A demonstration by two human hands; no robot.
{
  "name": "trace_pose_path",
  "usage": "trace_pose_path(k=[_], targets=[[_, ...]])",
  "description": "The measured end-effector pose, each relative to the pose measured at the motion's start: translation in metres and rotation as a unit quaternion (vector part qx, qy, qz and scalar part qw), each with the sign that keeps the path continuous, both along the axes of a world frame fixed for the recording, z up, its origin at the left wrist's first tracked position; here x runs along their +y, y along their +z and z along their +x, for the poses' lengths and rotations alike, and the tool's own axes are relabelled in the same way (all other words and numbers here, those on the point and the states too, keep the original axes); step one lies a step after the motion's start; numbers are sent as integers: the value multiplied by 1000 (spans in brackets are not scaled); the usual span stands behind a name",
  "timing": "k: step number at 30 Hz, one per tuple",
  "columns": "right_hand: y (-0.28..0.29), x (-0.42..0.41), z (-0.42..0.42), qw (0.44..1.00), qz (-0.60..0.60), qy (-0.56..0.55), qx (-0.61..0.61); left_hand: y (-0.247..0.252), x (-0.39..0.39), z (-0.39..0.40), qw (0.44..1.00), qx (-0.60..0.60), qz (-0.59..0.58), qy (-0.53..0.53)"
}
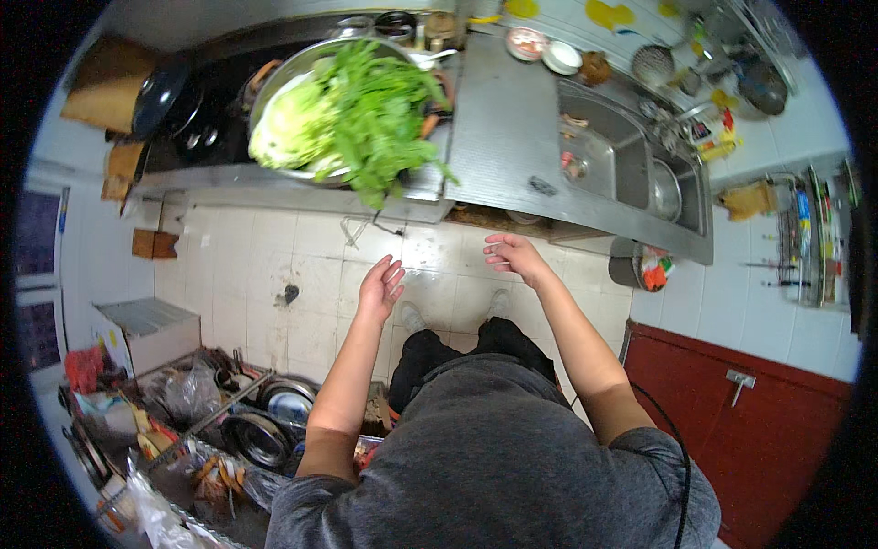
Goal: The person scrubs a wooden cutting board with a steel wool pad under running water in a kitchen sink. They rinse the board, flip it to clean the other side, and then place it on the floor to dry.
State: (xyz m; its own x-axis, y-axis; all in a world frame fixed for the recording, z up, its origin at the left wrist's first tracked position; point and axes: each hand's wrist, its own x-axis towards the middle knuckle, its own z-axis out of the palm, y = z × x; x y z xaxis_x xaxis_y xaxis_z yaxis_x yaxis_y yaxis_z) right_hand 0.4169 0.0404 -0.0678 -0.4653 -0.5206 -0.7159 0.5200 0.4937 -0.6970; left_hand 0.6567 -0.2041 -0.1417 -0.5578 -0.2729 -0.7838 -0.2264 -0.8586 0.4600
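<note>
My left hand (pixel 381 288) is held over the tiled floor with its fingers apart and nothing in it. To its right, my right hand (pixel 516 258) is also empty, fingers spread, just short of the counter's front edge. Beyond both hands, a large metal basin (pixel 280 77) stands at the counter's left part. Pale cabbage (pixel 293 129) fills its left side, and leafy greens (pixel 384 117) heap over its right side, some hanging past the counter edge. Neither hand touches the basin or the vegetables.
A steel double sink (pixel 600 147) is set into the counter (pixel 504 130) at right, with small bowls (pixel 562 57) behind. A bin (pixel 625 266) stands below. Shelves with pans (pixel 257 439) are at lower left, red cabinet doors (pixel 713 439) at lower right.
</note>
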Motion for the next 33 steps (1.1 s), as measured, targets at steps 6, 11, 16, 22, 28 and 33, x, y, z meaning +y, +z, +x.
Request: trace_pose_path(k=[6,11,16,22,28,33], targets=[[31,121,-80,994,-38,-101,15,25,86,-94,997,20,-27,-72],[19,240,-168,976,-151,-158,-18,49,182,-190,994,73,-27,-79],[15,300,-264,960,-201,-189,-34,87,261,-286,989,112,-28,-92],[2,329,-390,930,-260,-249,-66,101,306,-384,983,143,-2,-118],[-30,335,-526,855,-288,-425,-81,66,320,-501,979,162,68,-102],[-74,347,-587,852,-350,-387,-45,23,359,-631,967,162,186,-59]])
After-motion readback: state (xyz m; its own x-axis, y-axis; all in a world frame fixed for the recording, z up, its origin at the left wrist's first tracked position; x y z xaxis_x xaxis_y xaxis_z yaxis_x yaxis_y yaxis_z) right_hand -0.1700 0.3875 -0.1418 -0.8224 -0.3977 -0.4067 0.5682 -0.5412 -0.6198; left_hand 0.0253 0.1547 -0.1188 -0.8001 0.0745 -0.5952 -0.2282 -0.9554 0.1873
